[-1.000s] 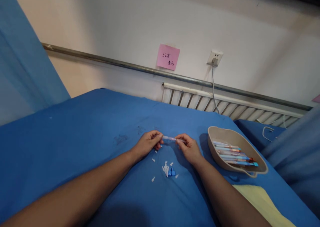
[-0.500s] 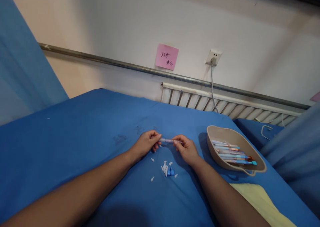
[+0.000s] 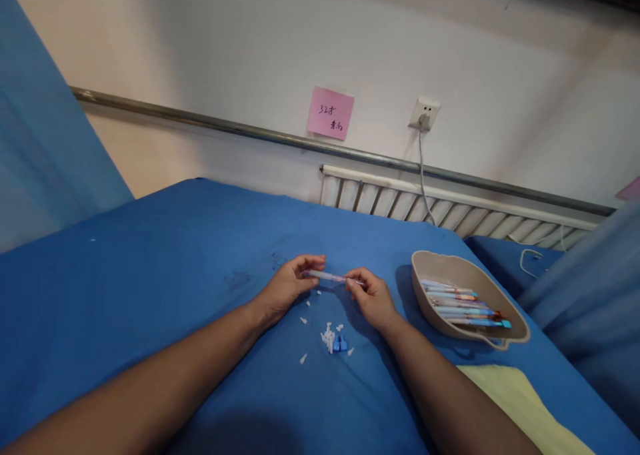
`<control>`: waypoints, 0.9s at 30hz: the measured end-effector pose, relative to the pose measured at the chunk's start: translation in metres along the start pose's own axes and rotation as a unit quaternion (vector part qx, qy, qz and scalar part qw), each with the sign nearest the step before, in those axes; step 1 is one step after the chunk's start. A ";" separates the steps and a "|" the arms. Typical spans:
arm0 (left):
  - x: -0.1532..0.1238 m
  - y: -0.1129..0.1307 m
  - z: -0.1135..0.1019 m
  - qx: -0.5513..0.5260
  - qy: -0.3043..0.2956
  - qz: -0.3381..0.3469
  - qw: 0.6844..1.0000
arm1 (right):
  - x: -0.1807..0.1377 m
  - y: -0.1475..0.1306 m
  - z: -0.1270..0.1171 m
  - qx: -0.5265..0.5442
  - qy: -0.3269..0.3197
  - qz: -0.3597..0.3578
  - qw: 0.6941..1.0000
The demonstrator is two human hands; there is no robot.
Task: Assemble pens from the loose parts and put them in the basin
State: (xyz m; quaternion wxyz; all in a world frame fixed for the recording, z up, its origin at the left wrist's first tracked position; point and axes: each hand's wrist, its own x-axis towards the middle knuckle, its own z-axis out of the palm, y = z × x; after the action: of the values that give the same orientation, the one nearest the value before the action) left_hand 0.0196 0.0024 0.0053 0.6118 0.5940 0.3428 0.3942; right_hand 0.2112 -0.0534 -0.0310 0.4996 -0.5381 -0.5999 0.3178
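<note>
Your right hand [image 3: 373, 298] covers part of the slim pen [image 3: 327, 277], and you cannot tell whether its other end touches your left hand [image 3: 287, 285]. The heaped white pieces [image 3: 329, 339] are too small to make out. Your right forearm [image 3: 445, 381] hides part of the yellow cloth [image 3: 520, 401], which the bottom edge also crops, and the right edge cuts off a pink slip [image 3: 630, 189].

A person's right hand [image 3: 374, 299] pinches one end of a slim, pale pen [image 3: 329, 277] above a blue sheet [image 3: 150, 268], the left hand [image 3: 286, 285] loosely parted around the other. Small white pieces [image 3: 328, 338] lie scattered nearer the camera; pens [image 3: 465, 309] fill part of a tan basket [image 3: 473, 273] at right.
</note>
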 end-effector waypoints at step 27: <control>0.006 0.007 -0.007 0.225 -0.042 -0.037 0.973 | 0.013 -0.004 0.005 -0.044 0.065 -0.049 0.996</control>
State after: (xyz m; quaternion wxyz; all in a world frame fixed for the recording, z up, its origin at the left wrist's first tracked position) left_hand 0.0155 0.0114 0.0124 0.4906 0.7191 0.4183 0.2595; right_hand 0.2059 -0.0407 -0.0252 0.5286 -0.5493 -0.6048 0.2306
